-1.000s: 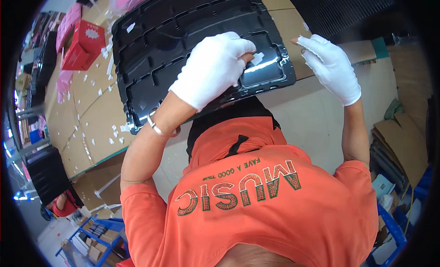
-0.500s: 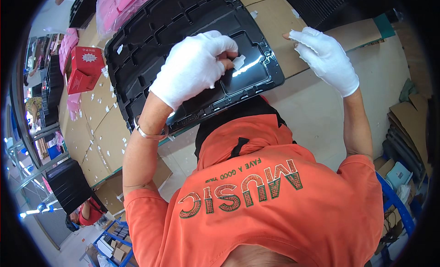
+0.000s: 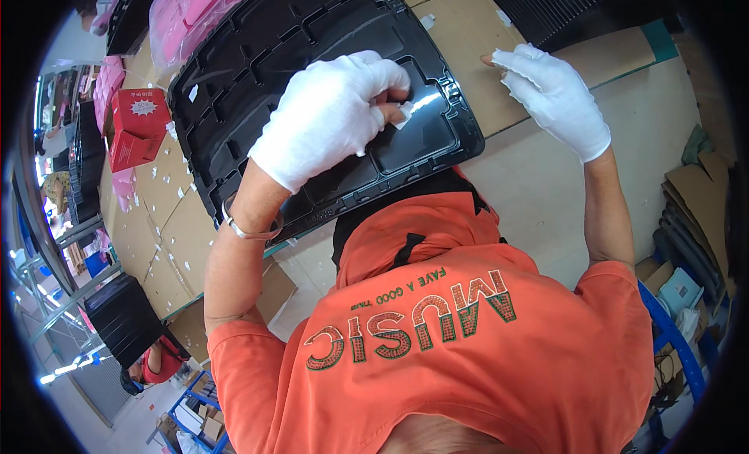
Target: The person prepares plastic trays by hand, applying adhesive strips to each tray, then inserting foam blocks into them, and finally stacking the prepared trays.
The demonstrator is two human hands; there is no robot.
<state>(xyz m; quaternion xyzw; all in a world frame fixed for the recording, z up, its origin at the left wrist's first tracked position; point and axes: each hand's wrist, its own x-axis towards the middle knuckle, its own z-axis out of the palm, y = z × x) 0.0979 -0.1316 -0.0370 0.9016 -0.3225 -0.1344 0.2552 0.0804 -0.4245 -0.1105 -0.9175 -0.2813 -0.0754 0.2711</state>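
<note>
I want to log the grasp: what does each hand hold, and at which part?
The left hand pinches a small white paper scrap by one end, over the black tray. The right hand holds nothing; it rests on the cardboard.

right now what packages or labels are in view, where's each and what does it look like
Red carton: far left on the cardboard-covered bench, boxy, red with a white starburst mark.
Small white sticker: pinched in the left hand fingers over the black plastic tray, pale scrap.
Pink bags: top left, soft, translucent pink.

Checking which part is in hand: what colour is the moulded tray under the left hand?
Glossy black, seen in the head view: the tray under the white-gloved left hand.
</note>
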